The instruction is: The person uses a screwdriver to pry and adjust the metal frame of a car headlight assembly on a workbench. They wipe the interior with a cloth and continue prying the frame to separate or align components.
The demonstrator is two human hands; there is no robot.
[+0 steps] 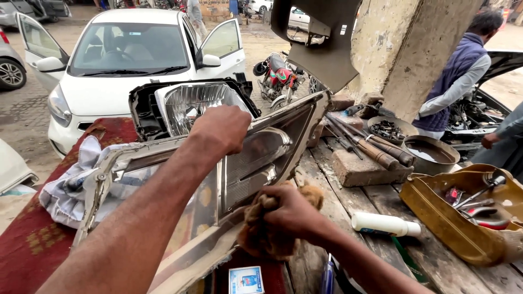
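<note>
The left hand [222, 128] reaches forward with the arm stretched out and closes over the top edge of a clear headlight lens cover [239, 163], which stands tilted on the counter [376, 201] in front of a second headlight housing [188, 106]. The right hand [291, 212] comes in from the lower right, its fingers bunched tight around a brown rag [261, 228] pressed against the lower edge of the lens. The two hands are apart, one high and one low on the same part. A small blue and white box [245, 280] lies flat just below the lens, and a white tube with a white cap [385, 224] lies on its side on the planks to the right. Farther right, a yellow cut-open canister [436, 209] holds pliers and other hand tools. Behind it, a round metal bowl [430, 152] holds dark liquid, and a shallower dish [388, 129] holds small metal parts. A white cloth [73, 188] lies on a red mat [32, 245] at the left.
</note>
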